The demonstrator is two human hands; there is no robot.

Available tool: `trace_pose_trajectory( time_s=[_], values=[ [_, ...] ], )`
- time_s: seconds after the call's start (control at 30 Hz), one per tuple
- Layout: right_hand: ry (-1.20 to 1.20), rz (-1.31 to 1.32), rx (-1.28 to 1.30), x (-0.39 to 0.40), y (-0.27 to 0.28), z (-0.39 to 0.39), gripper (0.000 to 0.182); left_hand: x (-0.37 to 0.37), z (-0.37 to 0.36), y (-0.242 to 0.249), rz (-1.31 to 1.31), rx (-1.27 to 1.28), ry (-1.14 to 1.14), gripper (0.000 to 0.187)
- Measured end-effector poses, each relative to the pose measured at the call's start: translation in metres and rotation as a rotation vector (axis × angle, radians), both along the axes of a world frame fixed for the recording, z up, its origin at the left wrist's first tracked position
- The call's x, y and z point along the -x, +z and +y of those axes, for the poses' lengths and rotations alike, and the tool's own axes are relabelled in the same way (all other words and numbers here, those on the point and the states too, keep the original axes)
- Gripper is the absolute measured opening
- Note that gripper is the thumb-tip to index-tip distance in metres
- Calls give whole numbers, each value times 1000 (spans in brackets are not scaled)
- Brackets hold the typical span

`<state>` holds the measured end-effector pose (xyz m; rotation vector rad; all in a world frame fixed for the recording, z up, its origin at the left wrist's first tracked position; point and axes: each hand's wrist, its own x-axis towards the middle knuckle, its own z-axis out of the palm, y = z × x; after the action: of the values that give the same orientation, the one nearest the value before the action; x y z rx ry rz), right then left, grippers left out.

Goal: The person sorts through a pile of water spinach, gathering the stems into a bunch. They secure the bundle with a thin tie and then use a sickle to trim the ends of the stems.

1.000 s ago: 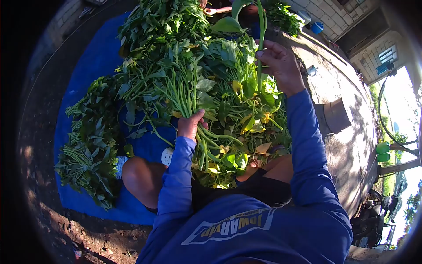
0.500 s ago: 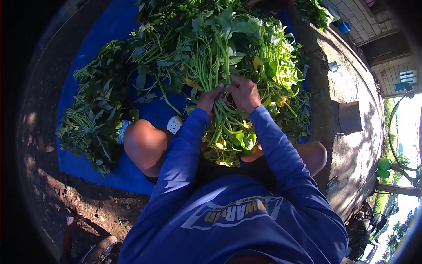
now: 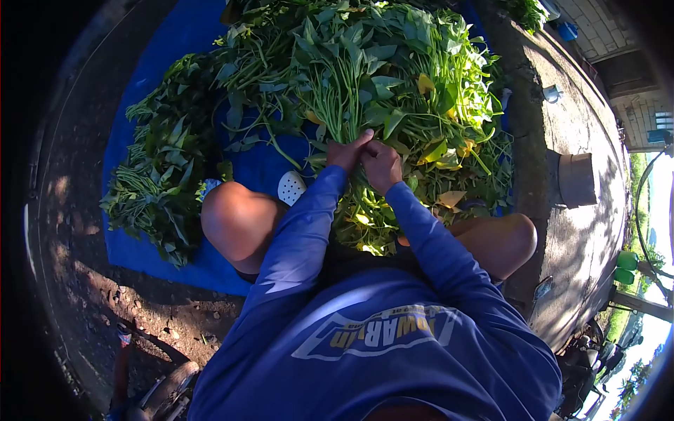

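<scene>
A bunch of leafy green stems (image 3: 342, 105) is gripped near its lower ends by my left hand (image 3: 345, 153), its leaves pointing away from me. My right hand (image 3: 382, 165) is closed right beside it, fingers bent against the stems; what they pinch is too small to make out. Around and beyond both hands spreads a large heap of greens (image 3: 449, 84), some leaves yellow. Loose leaves and stems (image 3: 365, 224) lie between my knees, below the hands.
Bundled greens (image 3: 158, 175) lie at the left on a blue tarp (image 3: 133, 252). A white perforated shoe (image 3: 291, 188) is near my left knee. On the right, a round container (image 3: 577, 180) stands on concrete. Part of another person (image 3: 165, 393) shows at bottom left.
My right hand has turned and lowered, its fingers now folded beside my left hand. The bunch's lower ends are less visible beneath the hands. The whole view has shifted slightly.
</scene>
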<state>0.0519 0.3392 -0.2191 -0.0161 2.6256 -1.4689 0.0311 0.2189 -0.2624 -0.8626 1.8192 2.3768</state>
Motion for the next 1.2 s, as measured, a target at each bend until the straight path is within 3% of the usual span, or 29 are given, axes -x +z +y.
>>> trace_pose_trajectory(
  time_s=[0.07, 0.13, 0.2, 0.27, 0.37, 0.47, 0.6, 0.63, 0.73, 0.8, 0.93, 1.03, 1.07, 1.13, 1.2],
  values=[
    [-6, 130, 16, -7, -5, -8, 21, 2, -12, 3, -35, -137, -55, 67],
    [-8, 199, 16, -8, -5, -15, 19, 0, 6, -9, -18, 32, 222, 63],
    [-12, 194, -5, -9, -8, -18, 18, -3, 7, -12, -10, 14, 218, 59],
    [70, 201, -73, -9, -11, -19, 19, 0, -12, -5, -7, -197, -54, 56],
    [115, 223, -34, -8, -2, -26, 20, 22, -23, -68, -20, -559, -165, 47],
    [18, 268, 201, -21, 5, -39, 24, 13, -34, -7, -28, -790, -170, 41],
    [-93, 287, 372, -27, 14, -48, 32, 16, -34, 16, 120, -767, 0, 41],
    [-41, 339, 261, -23, 13, -48, 34, 18, -40, 12, 167, -791, -40, 42],
    [76, 288, 397, -8, 31, -43, 29, 22, -43, 34, 172, -497, 98, 41],
    [14, -137, 825, 6, 102, -9, 27, 21, -54, 61, 128, -428, 88, 37],
    [-107, 153, 617, 28, 172, 72, 26, 25, -66, 116, 168, -285, 65, 38],
    [36, 260, 213, -5, 184, 84, 28, 23, -65, 140, 205, -311, -33, 38],
    [215, 388, 89, -17, 189, 81, 36, 19, -64, 149, 201, -319, -32, 37],
    [318, 702, -120, -31, 174, 66, 42, 16, -60, 163, 200, -332, -35, 37],
    [432, 674, -183, -38, 153, 66, 42, 19, -63, 164, 237, -329, -80, 38]
  ],
)
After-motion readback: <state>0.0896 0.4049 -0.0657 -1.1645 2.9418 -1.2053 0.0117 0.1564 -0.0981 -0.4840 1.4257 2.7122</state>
